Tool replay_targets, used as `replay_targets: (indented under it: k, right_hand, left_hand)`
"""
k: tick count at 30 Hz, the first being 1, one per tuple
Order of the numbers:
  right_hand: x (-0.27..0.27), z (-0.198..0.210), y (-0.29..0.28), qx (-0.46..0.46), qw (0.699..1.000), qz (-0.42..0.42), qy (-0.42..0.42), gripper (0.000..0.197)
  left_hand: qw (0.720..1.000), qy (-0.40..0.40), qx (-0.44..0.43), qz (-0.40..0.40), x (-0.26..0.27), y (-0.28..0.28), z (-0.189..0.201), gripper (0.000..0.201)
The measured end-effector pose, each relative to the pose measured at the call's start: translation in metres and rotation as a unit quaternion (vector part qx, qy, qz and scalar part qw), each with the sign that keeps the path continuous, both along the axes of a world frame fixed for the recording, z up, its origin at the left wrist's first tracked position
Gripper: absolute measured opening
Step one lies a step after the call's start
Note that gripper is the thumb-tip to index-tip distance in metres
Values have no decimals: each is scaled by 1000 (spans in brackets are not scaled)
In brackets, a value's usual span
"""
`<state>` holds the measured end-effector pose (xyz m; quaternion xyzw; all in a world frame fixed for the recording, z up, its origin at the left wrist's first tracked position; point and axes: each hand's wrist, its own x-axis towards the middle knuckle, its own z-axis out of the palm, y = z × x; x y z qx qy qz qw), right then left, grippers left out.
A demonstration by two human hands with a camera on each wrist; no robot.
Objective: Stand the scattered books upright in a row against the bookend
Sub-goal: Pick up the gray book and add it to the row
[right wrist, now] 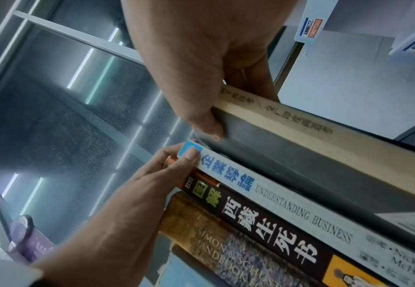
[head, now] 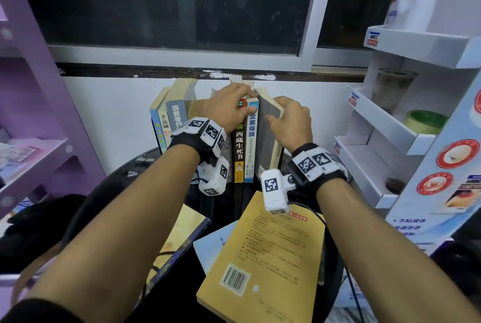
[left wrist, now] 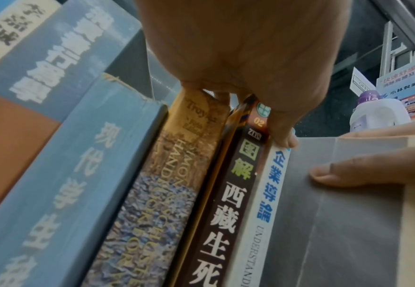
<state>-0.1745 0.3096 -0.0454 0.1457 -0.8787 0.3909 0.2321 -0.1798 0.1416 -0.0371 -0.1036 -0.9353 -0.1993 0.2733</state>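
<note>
Several books stand upright in a row at the back of the round black table (head: 122, 187). My left hand (head: 229, 106) lies over the tops of the dark brown-spined book (head: 239, 148) and the white-and-blue-spined book (head: 251, 140), its thumb on the white spine (left wrist: 270, 184). At the row's right end my right hand (head: 289, 122) grips a grey-covered book (head: 268, 135), thumb on the cover (left wrist: 349, 213) and fingers round the far side (right wrist: 287, 155); it leans slightly away from the row. A yellow book (head: 268, 257) lies flat in front. I cannot make out the bookend.
Two more books lie flat near the table's front, one with a dark patterned cover (head: 182, 239) and a pale blue one (head: 213, 242) under the yellow book. A white cardboard display shelf (head: 390, 124) with a tape roll (head: 424, 120) stands right, a purple shelf (head: 39, 114) left.
</note>
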Motion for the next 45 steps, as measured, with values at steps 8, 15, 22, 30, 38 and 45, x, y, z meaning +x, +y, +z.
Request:
replay_targets:
  k: [8, 15, 22, 30, 38, 45]
  right_hand:
    - [-17, -9, -13, -1, 1000, 2, -15, 32]
    - [-25, -17, -19, -12, 1000, 20, -16, 28]
    - [-31, -19, -10, 26, 995, 64, -70, 53]
    - [-18, -14, 11, 88, 961, 197, -174, 112]
    - [-18, -19, 8, 58, 965, 221, -131, 97]
    - [-23, -30, 3, 8, 969, 229, -86, 83]
  left_hand:
    - [1000, 5, -4, -8, 0, -2, -1, 34]
    - [1000, 1, -17, -3, 0, -2, -2, 36]
    - [1000, -1, -16, -11, -4, -5, -4, 36]
    - [1000, -12, -16, -13, -4, -5, -4, 35]
    - [1000, -9, -18, -8, -3, -4, -3, 36]
    - [1000, -6, -17, -10, -3, -5, -4, 36]
